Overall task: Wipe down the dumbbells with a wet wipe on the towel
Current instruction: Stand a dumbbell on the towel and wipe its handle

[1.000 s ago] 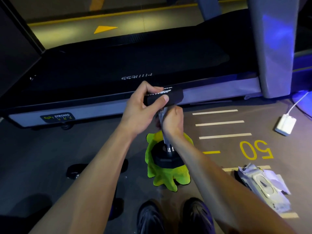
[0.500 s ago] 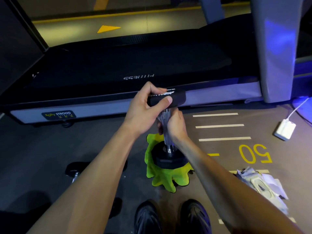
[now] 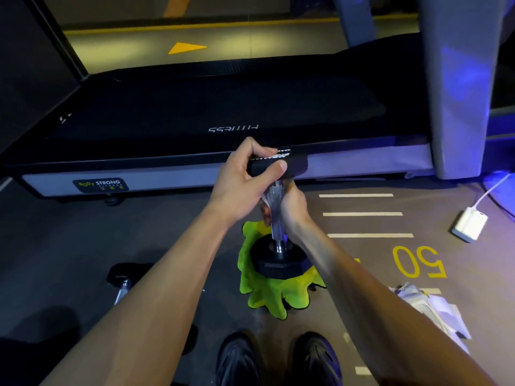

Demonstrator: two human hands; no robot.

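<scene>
A black dumbbell stands upright on a lime-green towel (image 3: 267,296) on the floor, its lower head (image 3: 278,263) resting on the cloth. My left hand (image 3: 242,185) grips the upper head (image 3: 292,162). My right hand (image 3: 292,210) is closed around the knurled metal handle (image 3: 276,215) with a white wet wipe (image 3: 265,202) pressed against it; most of the wipe is hidden in my fingers. A second dumbbell (image 3: 122,282) lies on the floor to the left, partly hidden behind my left forearm.
A treadmill (image 3: 223,112) runs across the view just beyond the dumbbell, with its grey upright (image 3: 459,79) at the right. A wipe packet and crumpled wipes (image 3: 429,307) lie at the right, a white charger (image 3: 469,224) further back. My shoes (image 3: 278,360) are below the towel.
My right hand has slid a little down the handle with the wipe, baring more of the metal near the top. The left hand keeps the same grip on the upper head.
</scene>
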